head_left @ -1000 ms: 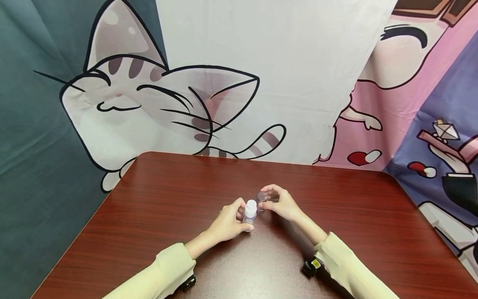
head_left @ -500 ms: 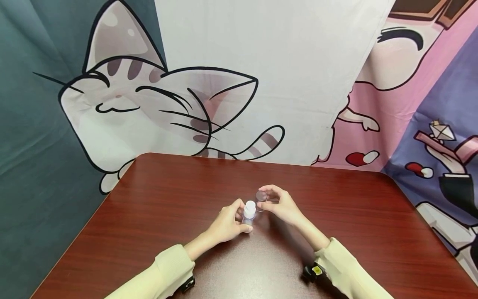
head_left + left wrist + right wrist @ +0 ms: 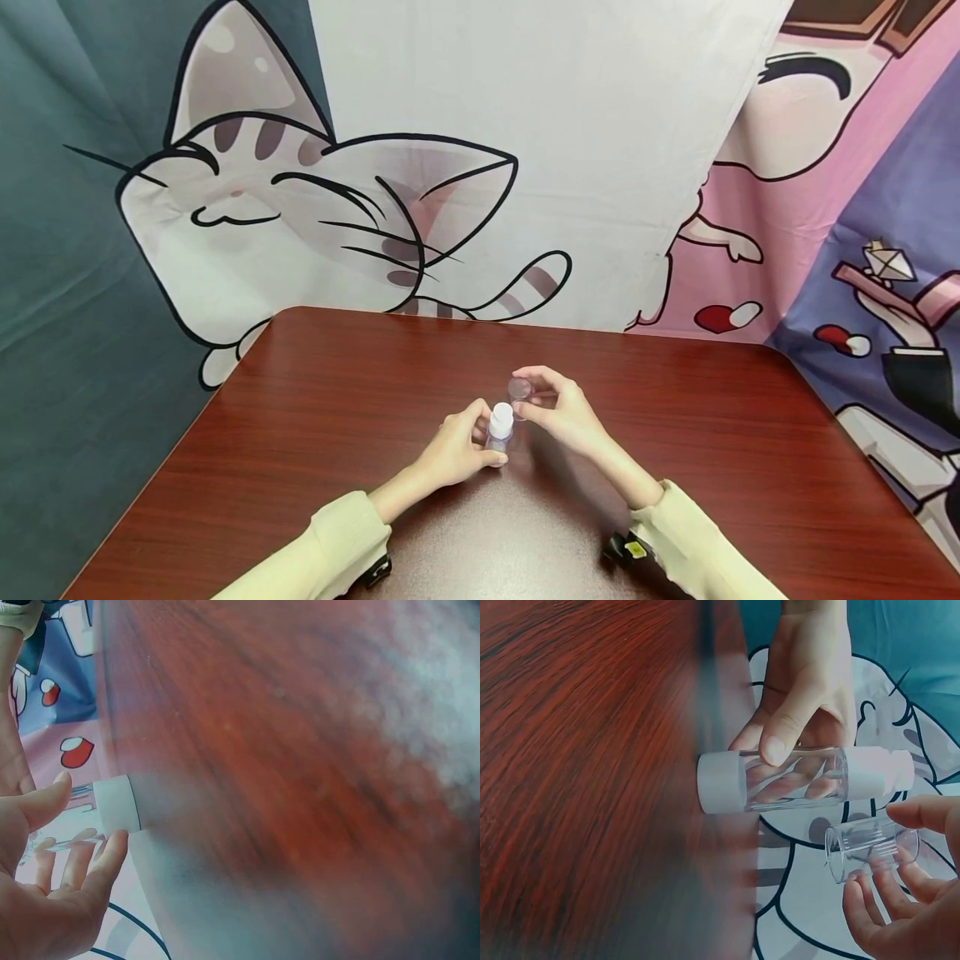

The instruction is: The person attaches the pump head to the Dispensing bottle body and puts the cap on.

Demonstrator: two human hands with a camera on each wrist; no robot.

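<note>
A small clear bottle (image 3: 500, 427) with a white pump top and a white base stands upright on the table. My left hand (image 3: 452, 450) grips its transparent body, thumb on the near side and fingers around the far side. In the right wrist view the whole bottle (image 3: 795, 780) shows, its white pump top (image 3: 877, 771) uncovered. Just right of it, my right hand (image 3: 567, 414) pinches a clear cylindrical cap (image 3: 519, 389) between thumb and fingers. The cap is apart from the bottle, raised beside the pump top. The left wrist view shows the bottle's white base (image 3: 116, 804) beyond the left fingers.
The dark red wooden table (image 3: 315, 400) spreads around both hands. Behind it hangs a cloth backdrop (image 3: 585, 150) with cartoon cat and figure prints. A black wrist camera (image 3: 624, 550) sits under the right sleeve.
My right hand has shifted slightly up and left with the clear cap, closer to the pump top. The left hand and the bottle stay nearly in place.
</note>
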